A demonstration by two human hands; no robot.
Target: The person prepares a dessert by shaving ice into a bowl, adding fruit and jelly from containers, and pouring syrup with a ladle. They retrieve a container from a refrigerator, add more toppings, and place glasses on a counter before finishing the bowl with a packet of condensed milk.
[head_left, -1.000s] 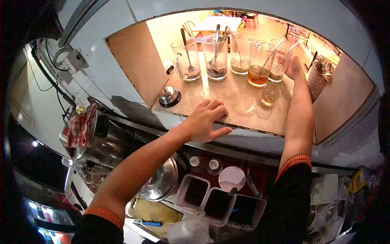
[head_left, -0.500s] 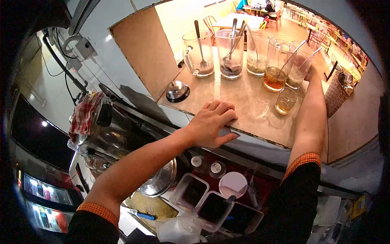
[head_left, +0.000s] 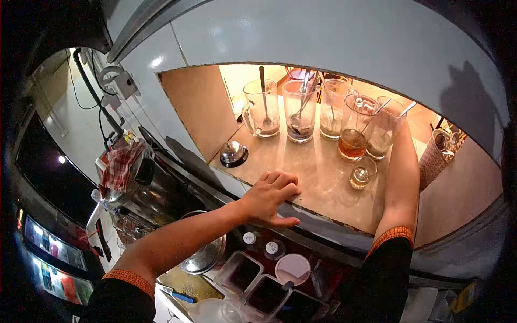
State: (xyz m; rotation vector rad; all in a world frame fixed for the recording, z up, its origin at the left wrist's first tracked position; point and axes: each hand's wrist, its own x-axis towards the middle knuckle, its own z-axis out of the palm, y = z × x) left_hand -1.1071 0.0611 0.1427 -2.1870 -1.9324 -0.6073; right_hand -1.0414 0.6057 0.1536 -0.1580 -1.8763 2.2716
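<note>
My left hand (head_left: 269,196) rests on the front edge of the serving ledge (head_left: 309,199), fingers slightly bent, thumb apart, holding nothing. My right arm reaches to the far right of the ledge, where my right hand (head_left: 401,129) is against the rightmost glass (head_left: 380,141); its fingers are hidden. That used glass has a spoon in it and pale dregs. Next to it stands a glass mug (head_left: 353,144) with amber liquid. A small glass (head_left: 362,173) with a little liquid is in front. Farther left are a tall glass (head_left: 329,116), another glass (head_left: 299,113) with dark dregs, and a handled mug (head_left: 262,113), with spoons.
A call bell (head_left: 233,153) sits at the ledge's left end, and a cutlery holder (head_left: 433,156) at its right. The wall (head_left: 323,32) overhangs the opening. Below are dark-filled tubs (head_left: 239,273), a white lid (head_left: 293,268), a blue-handled knife (head_left: 183,297) and a metal urn (head_left: 156,188).
The view has tipped upward, so the ledge and glasses sit lower and more wall shows. My right hand stays by the rightmost glass; my left hand stays on the ledge edge.
</note>
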